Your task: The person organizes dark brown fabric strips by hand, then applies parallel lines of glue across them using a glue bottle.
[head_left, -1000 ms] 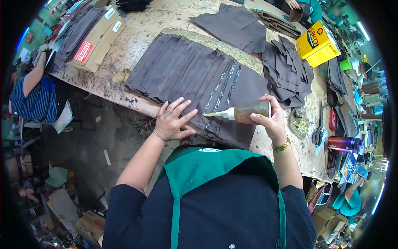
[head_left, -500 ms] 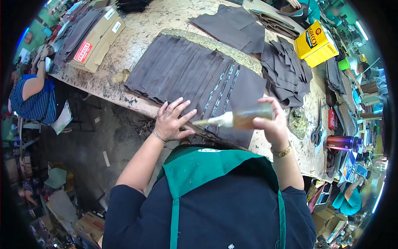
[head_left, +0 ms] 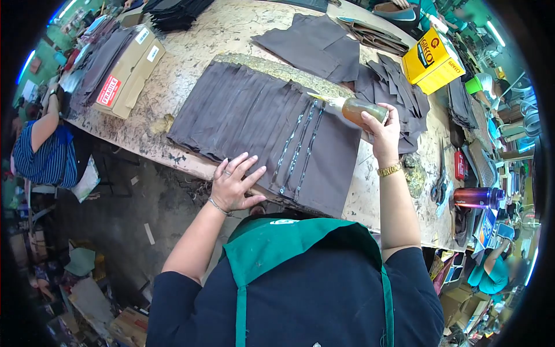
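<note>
My right hand (head_left: pixel 381 128) is wrapped round a squeeze bottle (head_left: pixel 363 112) of amber liquid, tipped over with its pale nozzle pointing left. The nozzle tip is close over the far end of the dark brown sheets (head_left: pixel 243 110), which lie overlapped in a row on the table. Several shiny wet lines of glue (head_left: pixel 296 151) run across the sheets' exposed edges, from the near side to the far side. My left hand (head_left: pixel 236 184) rests with fingers spread on the near edge of the sheets, left of the glue lines.
More dark sheets (head_left: pixel 312 46) lie behind, with a loose pile (head_left: pixel 399 98) to the right. A yellow box (head_left: pixel 432 61), scissors (head_left: pixel 440 188) and a purple bottle (head_left: pixel 478 198) stand or lie along the right. A cardboard box (head_left: pixel 134 75) is at the left, near a seated person (head_left: pixel 46 144).
My right hand has carried the bottle from the near edge to the far edge of the sheets. My left hand stays spread on the near edge.
</note>
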A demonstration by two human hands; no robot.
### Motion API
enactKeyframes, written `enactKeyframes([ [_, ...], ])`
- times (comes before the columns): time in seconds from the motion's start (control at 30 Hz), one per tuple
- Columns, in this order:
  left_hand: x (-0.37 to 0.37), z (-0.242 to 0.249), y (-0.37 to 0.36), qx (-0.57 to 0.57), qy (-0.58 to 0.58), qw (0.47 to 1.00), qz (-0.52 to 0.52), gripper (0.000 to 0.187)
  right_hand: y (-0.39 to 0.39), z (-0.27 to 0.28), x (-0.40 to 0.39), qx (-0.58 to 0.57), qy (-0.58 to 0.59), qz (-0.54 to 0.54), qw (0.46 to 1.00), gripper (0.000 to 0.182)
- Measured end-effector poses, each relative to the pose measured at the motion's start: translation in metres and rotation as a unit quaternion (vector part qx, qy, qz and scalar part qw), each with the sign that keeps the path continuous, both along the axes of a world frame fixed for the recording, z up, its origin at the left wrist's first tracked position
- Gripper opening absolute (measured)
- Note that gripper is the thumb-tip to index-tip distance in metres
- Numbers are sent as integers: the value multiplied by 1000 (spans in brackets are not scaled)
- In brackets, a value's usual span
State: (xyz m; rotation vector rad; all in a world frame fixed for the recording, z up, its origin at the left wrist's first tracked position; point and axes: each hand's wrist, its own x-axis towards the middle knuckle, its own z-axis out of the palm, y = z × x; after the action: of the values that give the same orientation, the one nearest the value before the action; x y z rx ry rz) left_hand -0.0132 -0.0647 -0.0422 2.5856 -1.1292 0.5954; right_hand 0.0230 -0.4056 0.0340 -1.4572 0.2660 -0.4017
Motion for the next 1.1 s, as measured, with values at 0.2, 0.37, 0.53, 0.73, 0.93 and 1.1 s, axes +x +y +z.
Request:
enactKeyframes([
  [0.2,0,0,0,1,-1,1000,6,56,5,4,13,-55,-20,12,998,42],
  [0.37,0,0,-1,0,-2,1000,9,55,2,1,19,-75,6,6,997,43],
  [0.53,-1,0,0,0,-3,1000,11,55,5,4,15,-58,0,28,998,42],
  [0.73,-1,-1,0,-4,-2,1000,10,55,9,9,12,-54,17,39,998,42],
  [0.93,-1,-1,0,0,0,1000,13,56,12,8,18,-63,-14,25,998,43],
  [1.1,-1,0,-1,-3,1,1000,14,56,3,1,26,-138,-37,29,989,46],
])
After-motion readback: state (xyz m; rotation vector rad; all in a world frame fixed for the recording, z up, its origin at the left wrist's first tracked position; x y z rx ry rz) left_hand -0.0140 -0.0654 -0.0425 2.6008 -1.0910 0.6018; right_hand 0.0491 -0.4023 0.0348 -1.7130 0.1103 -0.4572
